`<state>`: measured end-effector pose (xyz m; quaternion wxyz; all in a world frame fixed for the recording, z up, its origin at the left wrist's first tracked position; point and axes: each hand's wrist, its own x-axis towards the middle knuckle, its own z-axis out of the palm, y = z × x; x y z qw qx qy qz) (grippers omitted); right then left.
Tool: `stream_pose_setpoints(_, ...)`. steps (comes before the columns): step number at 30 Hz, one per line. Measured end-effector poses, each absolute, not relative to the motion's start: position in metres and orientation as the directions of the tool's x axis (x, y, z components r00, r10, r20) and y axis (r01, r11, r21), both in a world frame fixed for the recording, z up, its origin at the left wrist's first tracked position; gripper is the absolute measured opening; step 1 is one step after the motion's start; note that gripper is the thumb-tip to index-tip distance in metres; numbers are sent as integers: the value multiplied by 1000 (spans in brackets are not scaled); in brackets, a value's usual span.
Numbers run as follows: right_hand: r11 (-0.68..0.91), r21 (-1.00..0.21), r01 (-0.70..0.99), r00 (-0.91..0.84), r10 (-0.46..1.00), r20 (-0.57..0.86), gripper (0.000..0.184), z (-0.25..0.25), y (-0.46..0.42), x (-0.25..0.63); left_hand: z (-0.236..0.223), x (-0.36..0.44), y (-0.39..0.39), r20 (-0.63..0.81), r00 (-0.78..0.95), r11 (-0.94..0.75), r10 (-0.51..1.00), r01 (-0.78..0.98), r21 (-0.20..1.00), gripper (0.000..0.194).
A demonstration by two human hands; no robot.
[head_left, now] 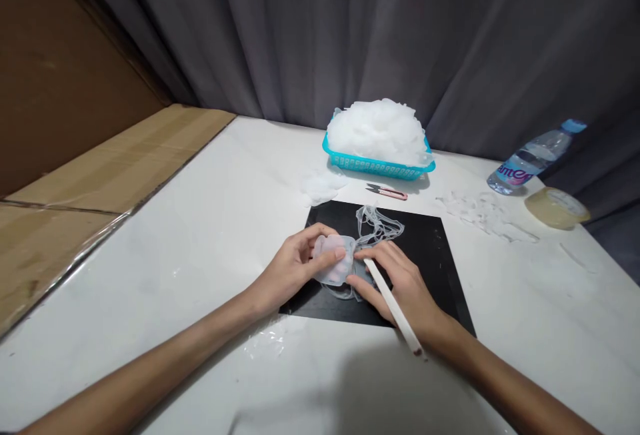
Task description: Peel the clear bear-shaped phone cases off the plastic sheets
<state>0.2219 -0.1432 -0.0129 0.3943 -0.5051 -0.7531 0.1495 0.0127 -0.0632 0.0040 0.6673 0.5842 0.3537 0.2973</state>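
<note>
while white scraps (379,129) heap the basket (377,166), hands trim plastic.

White table (200,235), black mat (430,248), basket (377,165)

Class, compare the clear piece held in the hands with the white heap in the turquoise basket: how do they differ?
The clear piece is single and sits over the black mat; the heap is many pieces, piled in the turquoise basket farther back. The piece is pinched by the left hand; the heap lies untouched. Both look translucent white.

Translucent piece (333,259) — white tool (395,308) — black mat (430,248)
</note>
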Motion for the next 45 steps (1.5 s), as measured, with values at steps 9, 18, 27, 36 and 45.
stream_pose_setpoints(9,411,-483,773,-172,869,465,8,-19,-145,212,9,8,-60,-132,588,101,798,85,991,33)
stream_pose_setpoints(18,390,-517,762,-130,874,468,14,-17,-144,216,12,-8,-45,-185,641,60,745,211,976,37)
stream_pose_setpoints(27,470,-586,660,-113,834,541,7,-7,-152,209,16,-2,-55,-189,690,145,698,123,982,35)
stream_pose_setpoints(36,526,-470,709,-247,810,532,11,-10,-152,210,19,-2,-56,-195,728,171,657,108,979,39)
stream_pose_setpoints(45,533,-495,686,-269,818,508,10,-11,-149,210,18,-3,-56,-207,721,182,661,114,977,39)
